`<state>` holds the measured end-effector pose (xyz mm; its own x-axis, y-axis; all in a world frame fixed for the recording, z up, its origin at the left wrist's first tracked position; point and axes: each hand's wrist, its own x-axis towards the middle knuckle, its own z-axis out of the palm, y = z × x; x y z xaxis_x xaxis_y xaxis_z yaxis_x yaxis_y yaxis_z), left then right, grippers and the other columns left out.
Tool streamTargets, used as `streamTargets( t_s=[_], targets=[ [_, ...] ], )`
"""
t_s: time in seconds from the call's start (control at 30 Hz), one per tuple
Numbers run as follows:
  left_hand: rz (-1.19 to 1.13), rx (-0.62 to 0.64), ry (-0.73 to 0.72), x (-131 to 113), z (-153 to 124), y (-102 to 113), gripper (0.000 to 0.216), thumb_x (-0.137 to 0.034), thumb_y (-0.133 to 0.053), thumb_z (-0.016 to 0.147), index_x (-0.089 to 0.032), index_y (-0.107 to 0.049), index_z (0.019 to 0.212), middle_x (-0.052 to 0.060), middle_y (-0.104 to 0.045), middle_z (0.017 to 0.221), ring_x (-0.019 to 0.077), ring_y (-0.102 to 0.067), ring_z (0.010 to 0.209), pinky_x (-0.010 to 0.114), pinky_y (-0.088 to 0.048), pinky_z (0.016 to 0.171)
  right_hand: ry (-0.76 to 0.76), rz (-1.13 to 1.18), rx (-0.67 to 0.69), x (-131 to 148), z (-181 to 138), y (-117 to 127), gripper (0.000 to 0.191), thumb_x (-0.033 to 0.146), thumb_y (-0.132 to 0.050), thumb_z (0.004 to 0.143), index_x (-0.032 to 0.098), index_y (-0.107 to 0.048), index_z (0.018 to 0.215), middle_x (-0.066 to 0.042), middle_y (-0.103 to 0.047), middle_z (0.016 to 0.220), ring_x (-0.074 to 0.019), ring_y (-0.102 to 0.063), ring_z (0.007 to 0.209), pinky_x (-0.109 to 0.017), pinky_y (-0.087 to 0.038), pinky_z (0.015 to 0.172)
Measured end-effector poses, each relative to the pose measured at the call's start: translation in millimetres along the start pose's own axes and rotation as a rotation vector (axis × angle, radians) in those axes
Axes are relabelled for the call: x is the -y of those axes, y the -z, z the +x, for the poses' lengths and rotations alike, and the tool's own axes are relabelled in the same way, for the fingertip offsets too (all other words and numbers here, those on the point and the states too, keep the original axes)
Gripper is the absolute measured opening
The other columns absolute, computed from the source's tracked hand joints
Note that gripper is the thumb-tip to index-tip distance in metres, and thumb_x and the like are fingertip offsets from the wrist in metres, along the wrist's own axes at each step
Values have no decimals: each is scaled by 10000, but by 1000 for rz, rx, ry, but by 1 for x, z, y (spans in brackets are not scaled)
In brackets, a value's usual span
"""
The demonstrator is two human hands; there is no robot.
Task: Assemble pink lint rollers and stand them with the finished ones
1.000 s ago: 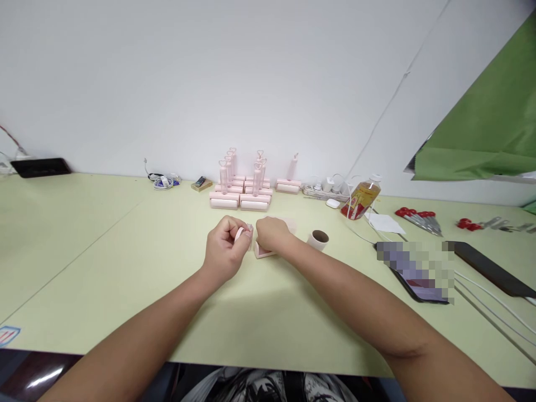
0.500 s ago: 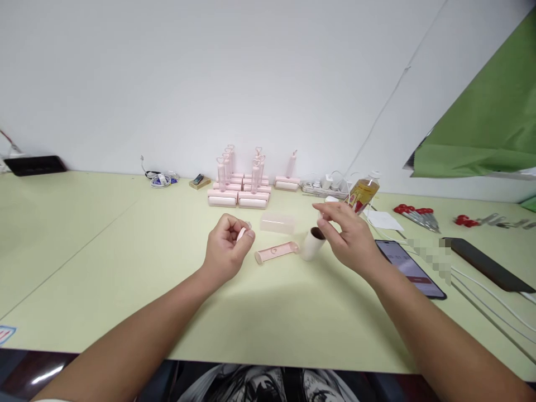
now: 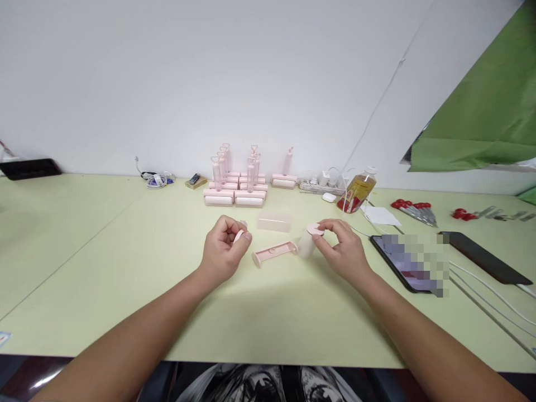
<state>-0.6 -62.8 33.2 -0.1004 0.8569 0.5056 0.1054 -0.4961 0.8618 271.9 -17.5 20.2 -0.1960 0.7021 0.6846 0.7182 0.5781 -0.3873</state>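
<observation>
My right hand pinches a round pink end cap at the top of the white sticky-paper roll, which stands upright on the table. Whether the cap is seated in the roll I cannot tell. In my left hand, closed fingers grip another small pink cap, partly hidden by the thumb. Between the hands lies a pink lint roller frame, hollow side up. Just behind it sits a clear pinkish cover.
Several pink lint rollers with upright handles stand near the wall. To the right are an oil bottle, a power strip, a phone, a black power bank and red-handled tools. Coiled cables lie back left.
My right hand has come down and left, bringing the pink cap onto the roll's top, where the dark opening showed before. My left hand keeps its grip. The view has shifted slightly.
</observation>
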Motion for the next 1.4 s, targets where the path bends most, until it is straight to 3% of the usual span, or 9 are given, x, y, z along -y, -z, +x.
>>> streamTargets(
  t_s=[0.7,0.97,1.17,1.33,1.4],
  targets=[
    [2,14,-4,0,0,0,230,-245,-631,789,-198,-412,735,-16,-586,734,65,-469,500,211,-375,470,99,-94,-40,-5,-7,-3,139,282,-553,858,213,-591,972,-108,-658,1057,-276,-586,998,-440,-463,859],
    [9,7,24,-3,0,0,243,-263,-642,782,-197,-413,732,-9,-591,744,67,-468,509,209,-375,475,117,-4,-184,1,-12,-2,574,302,-652,766,229,-371,1261,-174,-443,1308,-345,-456,1222,-534,-442,922],
    [11,22,13,-3,-1,0,256,-291,-646,790,-200,-413,738,-12,-587,751,67,-462,517,213,-378,482,74,-111,59,0,-13,-5,254,335,-612,808,226,-520,1019,-145,-509,1190,-333,-514,1125,-530,-441,918],
    [8,45,17,-2,-1,0,275,-320,-654,798,-198,-414,742,-18,-571,751,66,-466,522,212,-382,483,66,-46,-67,-3,-14,-7,511,342,-638,782,203,-417,1222,-188,-437,1306,-348,-445,1229,-530,-442,928],
    [-15,70,26,0,-2,0,278,-351,-637,818,-197,-418,744,-18,-572,735,65,-459,497,212,-369,464,73,-57,-48,-4,-13,-8,478,336,-635,785,209,-435,1200,-177,-465,1289,-342,-461,1211,-527,-439,931]
  ],
)
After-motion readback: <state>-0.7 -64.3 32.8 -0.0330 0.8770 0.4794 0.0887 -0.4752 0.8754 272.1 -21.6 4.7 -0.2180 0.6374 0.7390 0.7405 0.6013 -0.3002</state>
